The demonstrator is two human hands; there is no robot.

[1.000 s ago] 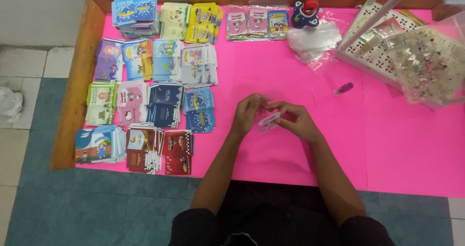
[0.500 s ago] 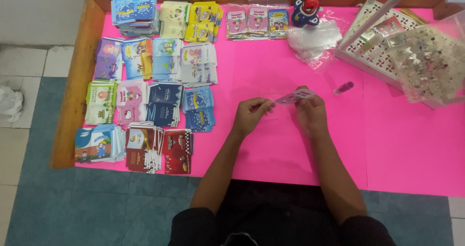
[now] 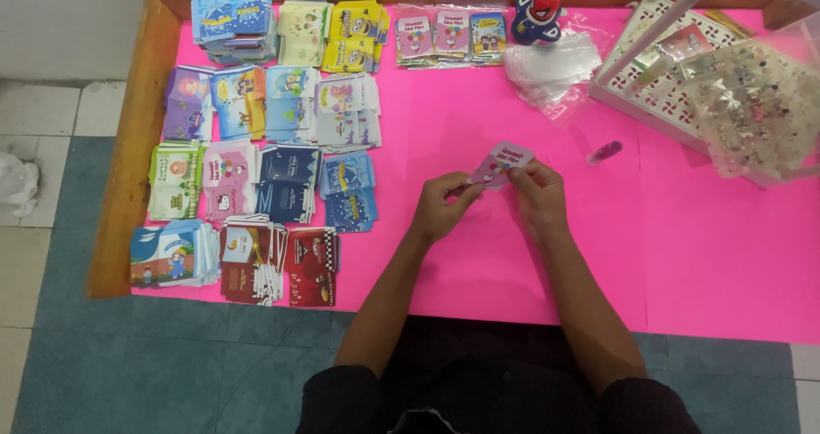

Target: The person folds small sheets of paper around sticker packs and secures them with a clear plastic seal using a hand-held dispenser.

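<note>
My left hand (image 3: 442,208) and right hand (image 3: 536,196) both pinch a small pink printed paper card (image 3: 500,164). I'd hold only its lower edges, fingers off the print above the grip.

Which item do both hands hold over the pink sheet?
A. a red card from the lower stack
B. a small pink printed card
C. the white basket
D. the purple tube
B: the left hand and right hand each pinch an edge of the pink card, lifted above the pink sheet; the purple tube lies untouched to the right, and the basket sits farther off.
</note>
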